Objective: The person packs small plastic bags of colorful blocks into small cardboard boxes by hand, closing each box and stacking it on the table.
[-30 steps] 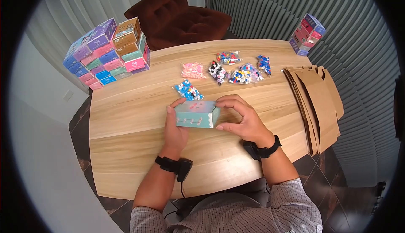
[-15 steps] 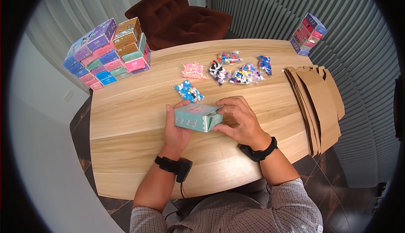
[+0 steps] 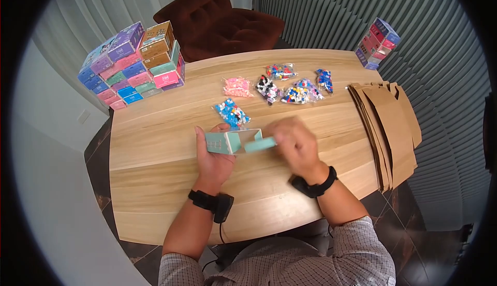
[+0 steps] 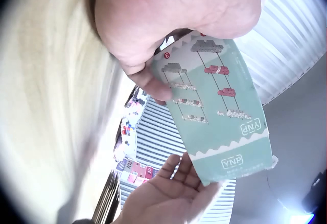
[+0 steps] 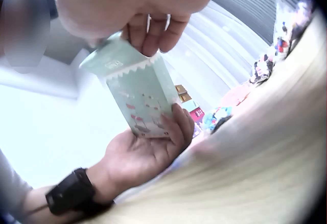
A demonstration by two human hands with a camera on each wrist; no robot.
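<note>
A teal box [image 3: 218, 142] lies in the left hand [image 3: 213, 166], whose thumb and fingers grip its left part. At the right end a flap [image 3: 260, 144] stands out, and the right hand [image 3: 300, 146], blurred, has its fingertips at it. The left wrist view shows the box [image 4: 219, 101] with printed brick figures and a white zigzag border, held from above by the left hand [image 4: 173, 14]. In the right wrist view, fingers of the right hand [image 5: 135, 4] curl at the flap end of the box [image 5: 140, 96]. The inside is not visible.
Several bags of small bricks, among them a blue one [image 3: 231, 112] and a pink one [image 3: 237, 86], lie beyond the box. Stacked boxes [image 3: 129, 71] stand at the left, a smaller stack [image 3: 377, 44] at the back right. Folded brown cardboard [image 3: 396, 130] lies at the right edge.
The box has turned in the left hand and shifted slightly left. Its right-end flap, folded close before, now stands outward. The right hand has moved with the flap and is blurred.
</note>
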